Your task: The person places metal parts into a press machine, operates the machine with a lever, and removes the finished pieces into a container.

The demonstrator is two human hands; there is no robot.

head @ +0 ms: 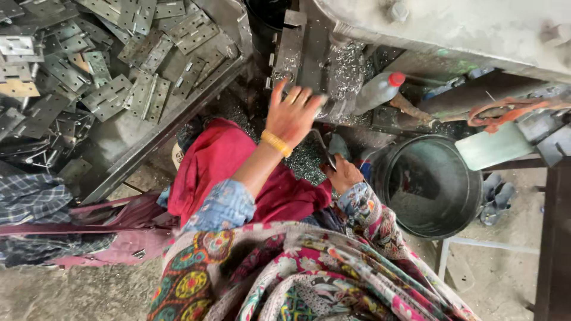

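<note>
A metal tray (148, 139) fills the upper left of the frame, heaped with flat grey hinge plates (107, 95), each a rectangle punched with small screw holes; they overlap in too deep a pile to count. The tray's raised edge runs diagonally down toward the lower left, and folded checked cloth (35, 202) lies just under it at the left edge.

Near the centre, the left hand (291, 113) is raised with its fingers spread and released, gripping nothing, a yellow bangle (277, 142) at the wrist. It hovers near the grey machine part (297, 50) at top centre, whose base is littered with bright metal shavings (345, 71). A red cloth (220, 157) sits beneath the forearm.

Just right of centre and lower, the right hand (342, 175) is clenched around a thin curved metal handle (321, 145); what the handle belongs to is hidden.

One clear plastic bottle (375, 92) with a red cap lies tilted in the upper middle right, beside the shavings. One round dark metal bucket (431, 184) stands open to the right of the right hand, very close to it. Past the bucket lie a pair of grey sandals (496, 196) on the dusty floor, and a pale green flat board (496, 145) above them. Room between machine, bucket and tray is tight.
</note>
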